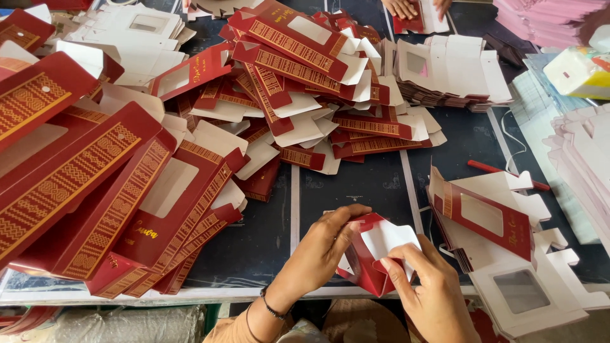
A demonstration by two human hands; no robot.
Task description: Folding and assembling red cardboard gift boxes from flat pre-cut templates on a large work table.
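Both my hands hold one dark red carton point(372, 253) with a white inside, partly folded, just above the table's near edge. My left hand point(324, 244) grips its left side and top flap with curled fingers. My right hand point(426, 286) pinches its lower right flap from below. A black band circles my left wrist. A big heap of folded red cartons with gold patterns and clear windows point(114, 190) lies to my left. Flat, unfolded cartons point(508, 254) lie stacked to my right.
More red and white cartons point(305, 82) pile up across the middle of the dark table point(356, 184). A stack of white flats point(451, 70) sits at the back. Another person's hands point(406, 7) work at the far edge. A red pen point(502, 170) lies at right.
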